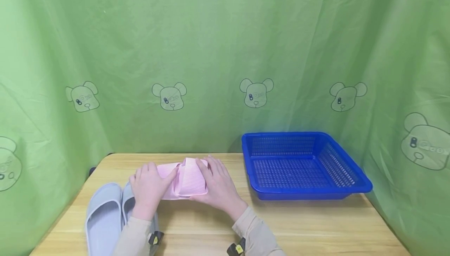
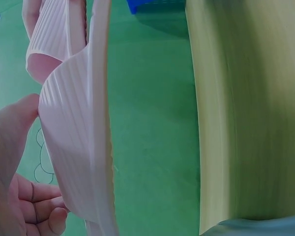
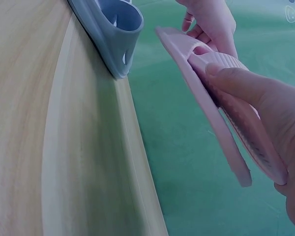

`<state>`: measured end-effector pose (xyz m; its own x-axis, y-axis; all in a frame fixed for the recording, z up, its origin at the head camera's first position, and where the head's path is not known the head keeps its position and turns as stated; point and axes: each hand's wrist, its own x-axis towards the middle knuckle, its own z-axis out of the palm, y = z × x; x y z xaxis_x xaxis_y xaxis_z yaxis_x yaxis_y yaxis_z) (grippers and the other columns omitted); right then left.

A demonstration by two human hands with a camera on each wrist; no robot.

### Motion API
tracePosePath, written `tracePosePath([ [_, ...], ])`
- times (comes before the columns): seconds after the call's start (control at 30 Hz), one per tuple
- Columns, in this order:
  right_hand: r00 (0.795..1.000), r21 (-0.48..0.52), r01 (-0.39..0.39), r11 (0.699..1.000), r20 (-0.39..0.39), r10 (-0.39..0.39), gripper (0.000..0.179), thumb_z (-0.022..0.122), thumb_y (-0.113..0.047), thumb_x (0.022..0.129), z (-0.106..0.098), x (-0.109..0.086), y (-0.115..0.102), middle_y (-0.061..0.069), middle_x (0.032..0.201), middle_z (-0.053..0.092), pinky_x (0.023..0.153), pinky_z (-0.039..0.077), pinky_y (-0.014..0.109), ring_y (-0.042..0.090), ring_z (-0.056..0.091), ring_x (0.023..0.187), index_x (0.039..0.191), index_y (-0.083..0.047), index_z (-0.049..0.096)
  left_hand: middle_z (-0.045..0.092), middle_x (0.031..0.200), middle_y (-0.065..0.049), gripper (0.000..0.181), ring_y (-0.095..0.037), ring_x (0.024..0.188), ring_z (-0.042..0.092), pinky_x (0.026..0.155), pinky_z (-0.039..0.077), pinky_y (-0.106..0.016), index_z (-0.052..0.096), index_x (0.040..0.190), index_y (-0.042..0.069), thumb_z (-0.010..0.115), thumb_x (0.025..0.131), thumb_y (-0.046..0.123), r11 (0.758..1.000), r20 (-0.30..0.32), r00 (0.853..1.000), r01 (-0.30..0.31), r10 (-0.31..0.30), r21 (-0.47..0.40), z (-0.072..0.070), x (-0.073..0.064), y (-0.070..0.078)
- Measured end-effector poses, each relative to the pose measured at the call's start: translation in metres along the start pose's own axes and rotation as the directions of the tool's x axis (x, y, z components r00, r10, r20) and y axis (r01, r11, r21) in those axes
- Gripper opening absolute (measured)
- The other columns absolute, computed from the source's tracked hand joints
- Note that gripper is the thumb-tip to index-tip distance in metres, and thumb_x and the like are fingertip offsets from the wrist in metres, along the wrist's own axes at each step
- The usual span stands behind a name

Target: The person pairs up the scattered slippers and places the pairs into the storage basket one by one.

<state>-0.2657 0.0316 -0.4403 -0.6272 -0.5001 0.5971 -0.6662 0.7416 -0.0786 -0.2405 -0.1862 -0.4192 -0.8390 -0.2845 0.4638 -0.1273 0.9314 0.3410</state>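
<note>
Your left hand (image 1: 149,185) and right hand (image 1: 219,185), fingers half-curled, hold 2 ribbed pink slides (image 1: 191,178) above the wood-grain table (image 1: 197,228); likely light, bendy foam, so pinch firmer soles (image 3: 211,110), not straps (image 2: 64,132).

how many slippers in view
4: one grey slipper on the table, a second grey slipper beside it, partly behind the left sleeve; one pink slipper in the left hand, another pink slipper in the right hand.
</note>
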Motion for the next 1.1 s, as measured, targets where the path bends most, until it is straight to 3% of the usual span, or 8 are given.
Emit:
tracePosePath([
  [0.23, 1.0, -0.01, 0.0, 1.0, -0.013, 0.0, 0.111, 0.077, -0.07, 0.061, -0.001, 0.0, 0.0, 0.014, 0.143, 0.045, 0.118, 0.03, 0.051, 0.031, 0.042, 0.136, 0.148, -0.015, 0.037, 0.063, 0.091, -0.02, 0.078, -0.034, 0.086, 0.055, 0.076, 0.038, -0.044, 0.058, 0.093, 0.0, 0.061, 0.075, 0.076, 1.0, 0.002, 1.0, 0.015, -0.015, -0.012, 0.0, 0.0, 0.002],
  [0.7, 1.0, -0.007, -0.023, 1.0, 0.017, 0.023, 0.118, 0.086, -0.059, 0.057, -0.002, 0.0, -0.003, 0.013, 0.15, 0.04, 0.121, 0.023, 0.053, 0.033, 0.032, 0.145, 0.15, -0.009, 0.033, 0.061, 0.084, -0.018, 0.073, -0.033, 0.078, 0.054, 0.07, 0.037, -0.043, 0.055, 0.085, 0.002, 0.066, 0.072, 0.072, 0.999, -0.141, 0.99, -0.016, 0.011, -0.029, 0.004, -0.003, 0.007],
  [1.1, 1.0, -0.037, -0.002, 0.999, 0.031, 0.003, 0.121, 0.087, -0.056, 0.057, -0.001, 0.0, -0.006, 0.014, 0.149, 0.042, 0.12, 0.027, 0.051, 0.033, 0.036, 0.142, 0.153, -0.013, 0.027, 0.062, 0.086, -0.017, 0.076, -0.031, 0.078, 0.054, 0.07, 0.038, -0.041, 0.056, 0.09, 0.002, 0.066, 0.071, 0.075, 0.999, -0.142, 0.989, -0.035, 0.032, -0.017, 0.007, -0.006, 0.012],
])
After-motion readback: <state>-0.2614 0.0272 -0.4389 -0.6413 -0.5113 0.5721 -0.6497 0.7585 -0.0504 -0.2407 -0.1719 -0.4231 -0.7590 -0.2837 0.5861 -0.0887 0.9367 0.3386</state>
